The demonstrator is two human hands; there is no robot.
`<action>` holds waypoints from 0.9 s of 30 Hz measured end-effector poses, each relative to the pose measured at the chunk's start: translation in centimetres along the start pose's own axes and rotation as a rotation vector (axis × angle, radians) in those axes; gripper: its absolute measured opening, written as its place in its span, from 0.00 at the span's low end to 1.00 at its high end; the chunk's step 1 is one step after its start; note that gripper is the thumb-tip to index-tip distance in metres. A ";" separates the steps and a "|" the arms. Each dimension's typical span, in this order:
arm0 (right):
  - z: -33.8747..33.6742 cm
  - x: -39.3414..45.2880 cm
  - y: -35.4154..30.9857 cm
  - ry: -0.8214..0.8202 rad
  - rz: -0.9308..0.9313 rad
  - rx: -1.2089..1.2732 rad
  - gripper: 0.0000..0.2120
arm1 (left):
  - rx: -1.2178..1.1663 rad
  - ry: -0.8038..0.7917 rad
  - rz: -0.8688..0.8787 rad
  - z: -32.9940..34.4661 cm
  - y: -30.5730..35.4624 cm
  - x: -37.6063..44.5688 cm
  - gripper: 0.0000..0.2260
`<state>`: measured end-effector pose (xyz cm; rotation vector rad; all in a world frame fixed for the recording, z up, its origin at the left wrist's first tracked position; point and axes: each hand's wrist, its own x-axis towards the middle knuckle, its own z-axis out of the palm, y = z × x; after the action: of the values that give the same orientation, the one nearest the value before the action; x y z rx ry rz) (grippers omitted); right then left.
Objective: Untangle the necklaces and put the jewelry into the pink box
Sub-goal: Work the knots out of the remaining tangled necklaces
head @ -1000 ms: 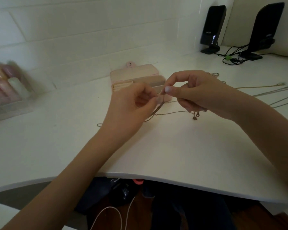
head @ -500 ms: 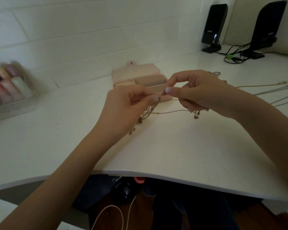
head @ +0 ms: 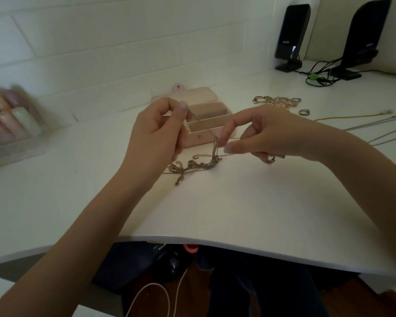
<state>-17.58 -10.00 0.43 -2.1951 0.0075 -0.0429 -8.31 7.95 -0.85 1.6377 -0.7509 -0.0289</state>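
A knot of thin, dull-gold necklaces (head: pixel 196 164) lies bunched mid-desk (head: pixel 215 213), in front of the open pink box (head: pixel 206 124); the left hand (head: pixel 156 136) pinches one strand raised, the right hand (head: pixel 261 133) pinches another chain just above the knot

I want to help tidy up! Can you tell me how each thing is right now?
Pink box: open, lid back.
Tangled necklaces: knotted, partly lifted.
Left hand: pinching a chain.
Right hand: pinching a chain.
Bracelets: lying loose on the desk.
Ring: lying on the desk.
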 end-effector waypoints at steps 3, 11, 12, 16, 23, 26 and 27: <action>0.1 0.0 -0.1 -0.058 0.002 -0.027 0.07 | -0.076 0.006 -0.024 -0.1 0.0 0.2 0.13; 0.1 0.3 0.4 -0.100 0.019 -0.059 0.19 | -0.342 -0.013 -0.159 -0.9 0.3 0.6 0.13; 0.1 0.3 0.4 -0.104 0.020 -0.064 0.20 | -0.348 -0.018 -0.163 -0.9 0.3 0.5 0.13; 0.1 0.4 0.6 -0.110 -0.007 -0.102 0.17 | -0.355 -0.022 -0.189 -0.7 0.2 0.5 0.13; 0.2 0.4 0.8 -0.072 -0.003 -0.173 0.12 | -0.323 -0.076 -0.261 -0.8 -0.4 0.4 0.14; 0.5 0.5 0.9 -0.014 0.011 -0.248 0.11 | -0.330 -0.103 -0.251 -0.4 -0.3 0.2 0.16; 0.6 0.5 0.9 0.010 0.018 -0.259 0.11 | -0.352 -0.130 -0.251 -0.2 -0.3 0.2 0.17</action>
<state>-17.01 -10.06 -0.65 -2.4540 0.0411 -0.0450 -7.97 8.06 -0.99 1.3904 -0.5943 -0.4271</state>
